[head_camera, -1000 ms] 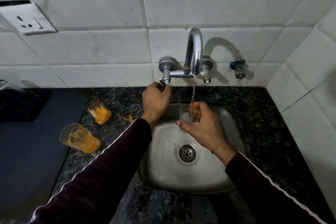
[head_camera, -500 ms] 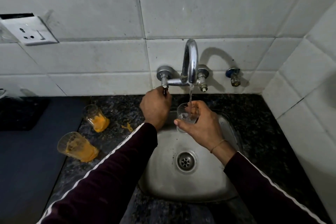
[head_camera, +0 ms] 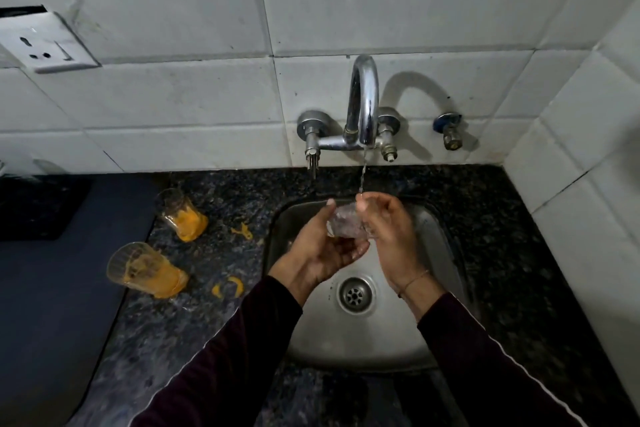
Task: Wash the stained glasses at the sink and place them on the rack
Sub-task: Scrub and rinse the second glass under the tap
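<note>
Two hands, left (head_camera: 320,255) and right (head_camera: 389,236), curled round a clear glass (head_camera: 346,224) under the tap's (head_camera: 362,107) thin stream, above the sink (head_camera: 446,253). Two orange-stained glasses, one far (head_camera: 181,213), one near (head_camera: 145,269), lying tipped on the desk (head_camera: 221,191), left of the sink.

home kitchen, steel sink (head_camera: 346,340), wall tap (head_camera: 362,107), granite counter (head_camera: 221,204), white tiles (head_camera: 173,97)

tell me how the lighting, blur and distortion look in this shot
Head view: dim, with light from the front throwing the faucet's arched shadow onto the tiles; glare streaks its chrome; wide-angle bends the tile lines; the glass between both hands is smeared by motion blur.
</note>
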